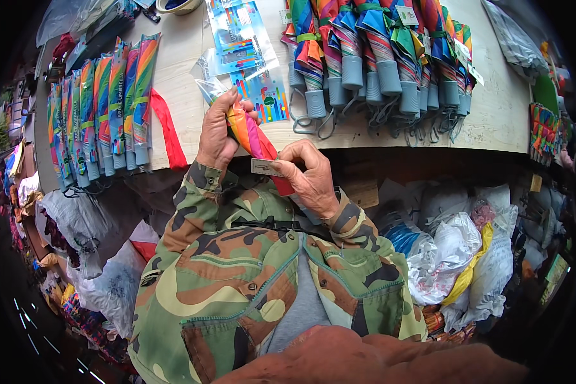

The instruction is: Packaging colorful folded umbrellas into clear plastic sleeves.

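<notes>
A folded rainbow-coloured umbrella [253,133] lies slantwise in front of me at the table's near edge. My left hand [219,131] is closed round its upper part, where a clear plastic sleeve [205,82] shows by the fingers. How far the sleeve covers the umbrella I cannot tell. My right hand [310,178] grips the lower end, with thumb and finger at a small pale tag [265,167]. Most of the grey handle is hidden under that hand. Just beyond lie several flat clear sleeves with blue printed panels [262,89].
Sleeved umbrellas [101,109] lie in a row on the left of the pale table [179,77], beside a red strip [168,128]. Several folded umbrellas with grey handles [377,57] are heaped at right, loops over the edge. White sacks [451,256] stand below.
</notes>
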A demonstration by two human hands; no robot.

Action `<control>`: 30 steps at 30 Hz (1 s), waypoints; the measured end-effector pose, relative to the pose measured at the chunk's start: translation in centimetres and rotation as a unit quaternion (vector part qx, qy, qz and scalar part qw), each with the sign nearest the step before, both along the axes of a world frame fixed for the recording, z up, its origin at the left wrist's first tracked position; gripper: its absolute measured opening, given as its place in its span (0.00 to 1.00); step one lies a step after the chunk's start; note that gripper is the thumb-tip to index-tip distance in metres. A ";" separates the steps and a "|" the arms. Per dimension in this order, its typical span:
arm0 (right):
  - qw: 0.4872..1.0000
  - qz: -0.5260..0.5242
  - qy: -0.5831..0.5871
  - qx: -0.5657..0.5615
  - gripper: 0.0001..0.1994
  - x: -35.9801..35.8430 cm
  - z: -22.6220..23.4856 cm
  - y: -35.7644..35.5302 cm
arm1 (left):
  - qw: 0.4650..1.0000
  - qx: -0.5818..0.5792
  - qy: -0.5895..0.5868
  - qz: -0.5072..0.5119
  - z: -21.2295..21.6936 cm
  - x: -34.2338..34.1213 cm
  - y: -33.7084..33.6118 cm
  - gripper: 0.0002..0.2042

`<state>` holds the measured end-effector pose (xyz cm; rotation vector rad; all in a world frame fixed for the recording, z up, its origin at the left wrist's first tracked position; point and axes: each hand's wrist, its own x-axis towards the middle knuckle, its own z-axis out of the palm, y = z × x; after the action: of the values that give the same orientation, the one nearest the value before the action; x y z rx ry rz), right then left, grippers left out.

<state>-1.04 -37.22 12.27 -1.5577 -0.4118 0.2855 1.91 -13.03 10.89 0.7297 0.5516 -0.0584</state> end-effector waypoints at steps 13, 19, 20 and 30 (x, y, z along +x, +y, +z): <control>0.983 -0.084 0.135 -0.091 0.17 0.0 -0.5 2.6 | 0.992 0.073 -0.046 -0.092 1.4 -3.6 -4.6 0.19; 0.986 -0.066 0.109 -0.109 0.16 -0.2 -0.2 3.2 | 0.996 0.017 -0.065 -0.060 -0.2 -6.5 -4.9 0.35; 0.982 -0.055 0.115 -0.138 0.16 -0.1 0.0 3.1 | 0.993 0.027 -0.096 -0.057 0.2 -6.3 -5.2 0.33; 0.996 -0.012 0.014 -0.091 0.15 -1.7 0.6 2.4 | 0.992 0.072 -0.056 -0.091 1.8 -5.2 -3.7 0.23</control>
<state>-2.75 -34.81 12.86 -1.7345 -0.3528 0.3342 -3.29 -16.76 12.65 0.9178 0.3836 -0.1481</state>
